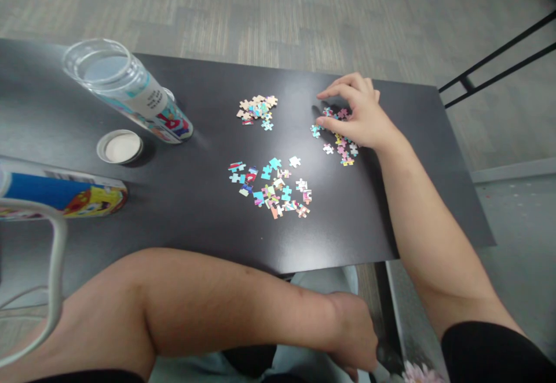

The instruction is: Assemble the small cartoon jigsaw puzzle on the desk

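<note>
Fingers of my left hand (354,334) are before the near edge of the table (195,209), and whether they are closed I cannot tell. Then come loose puzzle pieces (286,193). Farther, my right hand (365,113) is over the right pile (341,150), thumb and forefinger apart, with no piece seen clasped. Best, I think: pinch lightly one piece's edges, not bumping the left pile (258,108) beyond

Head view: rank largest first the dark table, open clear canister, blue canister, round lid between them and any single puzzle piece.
Dark table
Open clear canister and blue canister: too alike to rank
Round lid
Single puzzle piece
</note>
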